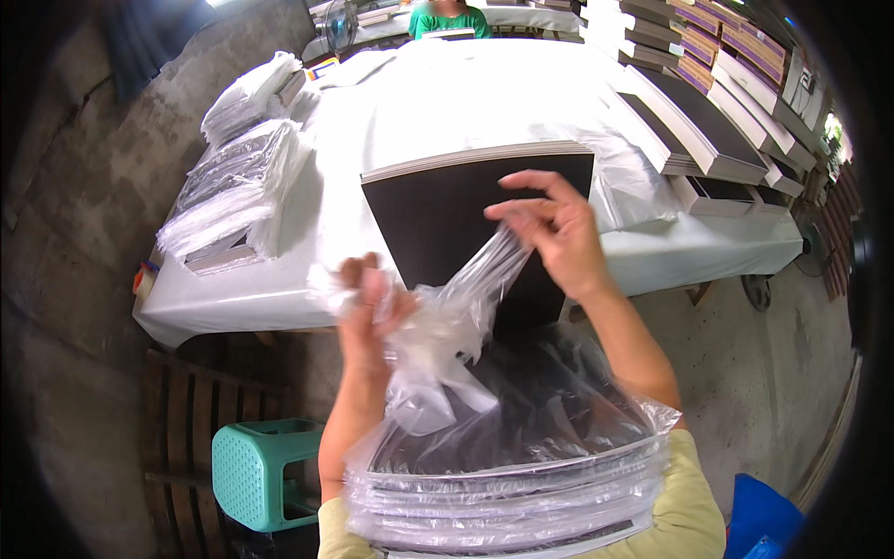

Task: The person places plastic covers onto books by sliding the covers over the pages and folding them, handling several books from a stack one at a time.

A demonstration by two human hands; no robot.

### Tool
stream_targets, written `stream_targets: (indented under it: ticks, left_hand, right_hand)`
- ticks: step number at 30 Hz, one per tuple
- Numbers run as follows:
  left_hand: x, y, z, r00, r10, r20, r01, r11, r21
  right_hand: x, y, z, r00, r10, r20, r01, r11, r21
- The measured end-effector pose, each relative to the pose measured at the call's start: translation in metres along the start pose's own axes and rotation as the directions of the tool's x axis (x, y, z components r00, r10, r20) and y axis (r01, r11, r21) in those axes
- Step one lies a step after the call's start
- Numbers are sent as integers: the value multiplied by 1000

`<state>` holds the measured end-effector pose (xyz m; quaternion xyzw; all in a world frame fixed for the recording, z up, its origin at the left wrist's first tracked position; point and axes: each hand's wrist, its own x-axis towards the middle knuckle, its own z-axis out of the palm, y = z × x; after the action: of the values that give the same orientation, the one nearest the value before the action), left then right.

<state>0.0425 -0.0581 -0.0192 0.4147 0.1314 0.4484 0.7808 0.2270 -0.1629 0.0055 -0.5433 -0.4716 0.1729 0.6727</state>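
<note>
My left hand point(368, 303) is closed on a bunched clear plastic bag point(442, 326), slightly blurred by motion. My right hand point(559, 233) pinches another part of the bag between thumb and fingers, stretching it up to the right. Behind the hands, a stack of black boards with pale edges point(438, 205) leans upright at the table's near edge. Close to my body lies a pile of plastic-wrapped black boards point(521, 475), between my forearms. The bag's lower end hangs over this pile.
The white-covered table point(447, 102) carries plastic-wrapped stacks point(237, 186) at left and black-topped stacks point(698, 121) at right. A green stool point(247, 475) stands lower left, a blue object point(759, 512) lower right. A person in green point(450, 20) sits across the table near a fan point(340, 26).
</note>
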Motion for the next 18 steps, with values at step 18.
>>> stream_targets:
  ticks: [18]
  left_hand:
    - [5, -12, 56, 915, 4, 403, -300, 675, 674]
  right_hand:
    - [-18, 3, -1, 996, -88, 31, 93, 947, -309]
